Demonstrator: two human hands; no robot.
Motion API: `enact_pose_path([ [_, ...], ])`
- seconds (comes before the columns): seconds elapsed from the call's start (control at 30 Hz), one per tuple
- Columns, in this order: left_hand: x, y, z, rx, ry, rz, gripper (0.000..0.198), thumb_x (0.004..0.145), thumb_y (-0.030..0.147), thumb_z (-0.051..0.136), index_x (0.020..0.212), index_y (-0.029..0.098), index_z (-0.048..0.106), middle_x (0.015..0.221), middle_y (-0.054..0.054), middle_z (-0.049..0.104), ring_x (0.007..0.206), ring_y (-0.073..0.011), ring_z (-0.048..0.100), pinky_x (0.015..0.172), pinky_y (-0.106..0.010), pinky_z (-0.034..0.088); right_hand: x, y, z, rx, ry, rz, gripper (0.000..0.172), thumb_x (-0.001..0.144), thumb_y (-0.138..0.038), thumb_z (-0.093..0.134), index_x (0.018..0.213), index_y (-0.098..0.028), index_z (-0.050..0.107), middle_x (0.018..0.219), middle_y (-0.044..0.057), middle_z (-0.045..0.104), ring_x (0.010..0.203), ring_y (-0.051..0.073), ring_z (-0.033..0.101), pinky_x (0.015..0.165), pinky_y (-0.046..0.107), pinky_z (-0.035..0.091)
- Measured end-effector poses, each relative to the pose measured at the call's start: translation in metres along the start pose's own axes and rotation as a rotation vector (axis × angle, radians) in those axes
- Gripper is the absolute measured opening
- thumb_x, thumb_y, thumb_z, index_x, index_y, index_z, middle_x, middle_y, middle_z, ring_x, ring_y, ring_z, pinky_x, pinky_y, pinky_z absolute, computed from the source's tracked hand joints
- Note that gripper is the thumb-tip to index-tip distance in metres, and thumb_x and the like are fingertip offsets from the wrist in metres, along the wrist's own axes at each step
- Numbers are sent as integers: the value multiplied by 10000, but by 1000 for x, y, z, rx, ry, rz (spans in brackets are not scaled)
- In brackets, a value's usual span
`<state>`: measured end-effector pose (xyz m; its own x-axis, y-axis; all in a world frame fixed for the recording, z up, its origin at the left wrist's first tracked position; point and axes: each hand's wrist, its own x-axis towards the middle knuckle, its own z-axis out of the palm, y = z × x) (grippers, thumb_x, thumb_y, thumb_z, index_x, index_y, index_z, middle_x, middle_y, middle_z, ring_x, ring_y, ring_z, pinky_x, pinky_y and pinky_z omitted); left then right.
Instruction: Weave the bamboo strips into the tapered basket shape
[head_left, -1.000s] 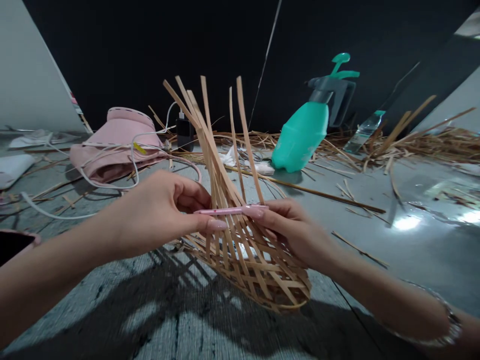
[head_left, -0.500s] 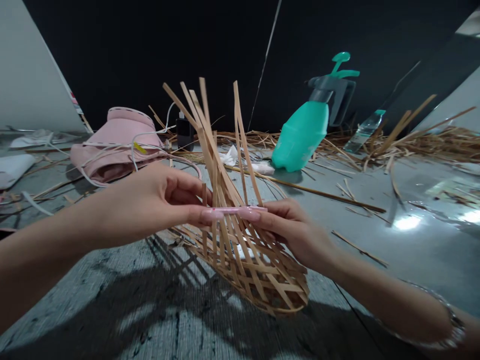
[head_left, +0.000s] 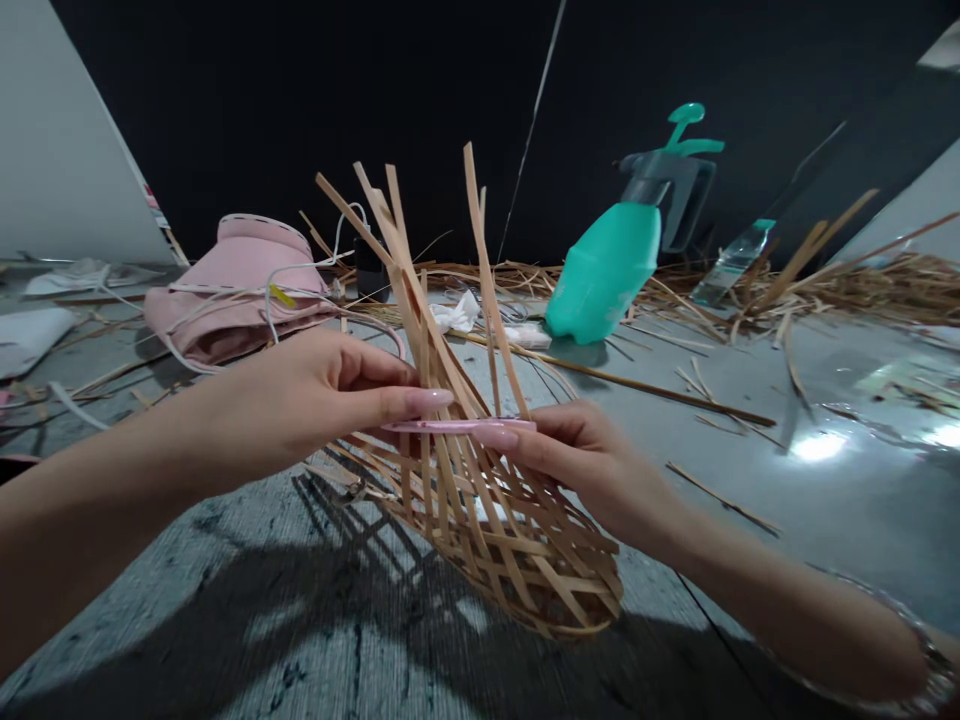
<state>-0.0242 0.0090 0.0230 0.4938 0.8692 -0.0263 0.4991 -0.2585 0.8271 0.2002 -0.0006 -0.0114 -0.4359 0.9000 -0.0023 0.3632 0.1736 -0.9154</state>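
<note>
A half-woven bamboo basket (head_left: 510,560) has a tight lattice at the bottom, and long loose strips (head_left: 442,290) rise from it. My left hand (head_left: 322,395) grips these upright strips, with its long-nailed thumb lying against them. My right hand (head_left: 581,470) pinches a thin pink stick (head_left: 457,426) that lies across the strips, its left end reaching just under my left thumb. The stick may be a pen or a plastic strip; I cannot tell which. Part of the weave is hidden behind my fingers.
A teal pump sprayer (head_left: 604,270) and a plastic bottle (head_left: 731,265) stand among heaped straw (head_left: 877,285) at the back. On the left are a pink fabric visor (head_left: 232,295), a white cable (head_left: 225,345) and a white pad (head_left: 30,340). Loose strips lie on the grey surface.
My left thumb has lifted off the pink stick and now rests higher on the strips. The strips have shifted slightly, and the right hand still holds the stick.
</note>
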Motion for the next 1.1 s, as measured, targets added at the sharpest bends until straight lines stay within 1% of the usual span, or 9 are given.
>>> enact_pose_path([
  [0.17, 0, 3, 7, -135, 19, -22, 204, 827, 439, 662, 902, 289, 778, 938, 36, 781, 949, -200, 710, 817, -242, 551, -2, -3, 2, -13, -9, -2, 445, 828, -506, 571, 529, -187, 487, 494, -64, 284, 447, 72, 257, 415, 256, 156],
  [0.33, -1, 4, 12, -216, 33, 6, 158, 848, 370, 646, 869, 282, 776, 930, 51, 783, 939, -169, 713, 810, -205, 545, -1, -1, 2, -9, 25, -41, 480, 840, -537, 547, 516, -190, 480, 478, -65, 292, 437, 71, 251, 414, 262, 157],
  [0.5, 0, 3, 9, -169, 37, -55, 247, 854, 416, 624, 927, 226, 765, 917, -13, 780, 899, -213, 718, 769, -271, 566, 0, -1, 2, -9, 6, -43, 486, 837, -536, 553, 507, -191, 463, 478, -68, 289, 440, 69, 243, 418, 264, 164],
  [0.63, 0, 2, 6, -140, 22, -55, 245, 819, 456, 670, 920, 256, 769, 902, 6, 780, 887, -198, 717, 753, -244, 560, -1, 0, 2, -25, 2, -35, 497, 855, -526, 532, 498, -194, 434, 479, -63, 298, 441, 71, 257, 415, 265, 168],
  [0.8, 0, 3, 9, 11, 144, -54, 285, 800, 487, 670, 847, 229, 779, 799, -4, 775, 756, -188, 709, 606, -213, 525, 0, 0, 2, -6, 6, -17, 502, 820, -567, 569, 506, -192, 454, 486, -65, 278, 439, 71, 251, 408, 260, 158],
  [0.87, 0, 3, 10, 44, 163, -53, 300, 794, 503, 665, 838, 230, 782, 783, -4, 774, 737, -191, 707, 590, -216, 522, 0, 1, 1, -1, 4, -6, 503, 816, -573, 575, 509, -191, 461, 486, -66, 273, 440, 71, 252, 408, 258, 158],
  [0.97, 0, 4, 8, 33, 125, -53, 292, 796, 505, 661, 858, 246, 782, 829, -2, 779, 799, -205, 716, 644, -222, 546, 1, 2, 1, -8, 0, -5, 488, 833, -547, 564, 514, -189, 474, 477, -65, 290, 439, 73, 261, 414, 261, 163],
  [1.03, -1, 4, 5, -1, 48, -54, 255, 804, 478, 664, 872, 262, 780, 859, 6, 780, 835, -202, 718, 673, -211, 550, 2, 3, 0, 2, -17, -8, 478, 846, -525, 558, 516, -189, 476, 472, -65, 303, 438, 72, 263, 419, 264, 164],
  [1.1, -1, 3, 4, -59, -32, -58, 202, 807, 432, 676, 864, 267, 778, 841, 14, 779, 807, -181, 717, 658, -187, 542, 2, 3, -1, 29, -37, -13, 468, 844, -522, 564, 526, -187, 488, 474, -68, 306, 440, 71, 254, 423, 267, 164],
])
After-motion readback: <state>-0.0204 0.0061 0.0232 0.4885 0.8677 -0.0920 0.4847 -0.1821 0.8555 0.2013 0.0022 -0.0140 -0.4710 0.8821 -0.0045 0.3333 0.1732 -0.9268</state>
